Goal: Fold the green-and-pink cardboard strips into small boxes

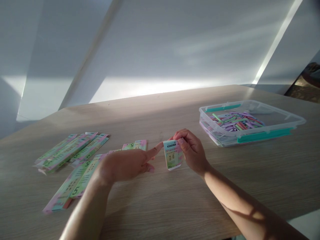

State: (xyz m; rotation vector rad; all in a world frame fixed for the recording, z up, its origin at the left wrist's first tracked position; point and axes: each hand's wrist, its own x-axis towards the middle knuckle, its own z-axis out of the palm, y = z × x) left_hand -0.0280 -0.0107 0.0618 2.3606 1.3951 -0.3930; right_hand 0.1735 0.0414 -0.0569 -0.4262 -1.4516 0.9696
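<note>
My right hand (191, 150) pinches a small printed packet (172, 156) by its upper right side, holding it upright above the table. The packet has blue, green and pink print with a black "5" near its bottom edge. My left hand (132, 163) reaches in from the left, its index finger stretched out to the packet's upper left corner and its thumb apart below. Nothing shows between those fingers. Just behind my left hand lies another printed packet (135, 144). Longer printed packets marked "5" (75, 186) lie partly behind my left wrist.
More long printed packets (71, 150) lie in a group at the left of the wooden table (155, 116). A clear plastic box (277, 125) with teal latches stands at the right, holding many small coloured sticks (237, 121). A pale wall (160, 43) rises behind the table.
</note>
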